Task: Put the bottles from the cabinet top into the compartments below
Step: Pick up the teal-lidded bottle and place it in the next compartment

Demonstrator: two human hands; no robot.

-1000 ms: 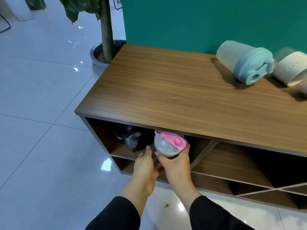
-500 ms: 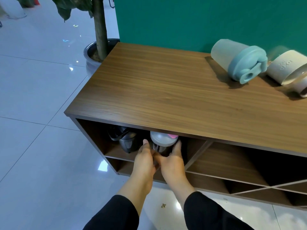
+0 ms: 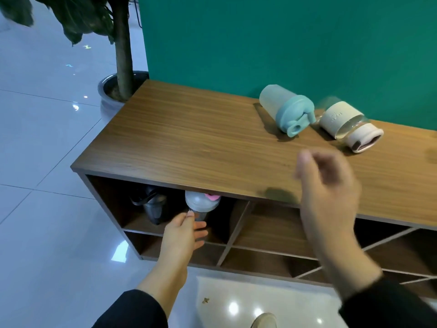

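Standing inside the upper-left compartment of the wooden cabinet (image 3: 189, 147), a grey bottle with a pink-trimmed lid (image 3: 201, 204) sat upright beside a black bottle (image 3: 153, 207) that occupied the left part of the same compartment. The person's left hand (image 3: 183, 233) reached in at the compartment's front edge, fingers loosely spread and the thumb tip touching the grey bottle just below its lid, not wrapped around it. The right hand (image 3: 328, 192) hung blurred in the air above the front edge of the cabinet top, its fingers curled loosely and holding nothing. On the cabinet top near the green wall (image 3: 283, 43), two bottles lay on their sides: a pale bottle with a teal lid (image 3: 286, 112), and just to its right a clear bottle with a cream sleeve and a pinkish cap (image 3: 350, 127), the two nearly touching. Both lay well apart from either hand. The compartments to the right of the grey bottle showed only bare wood. Dark sleeves covered both forearms, and a potted plant (image 3: 120, 67) stood on the tiled floor (image 3: 47, 162) at the cabinet's far left corner.
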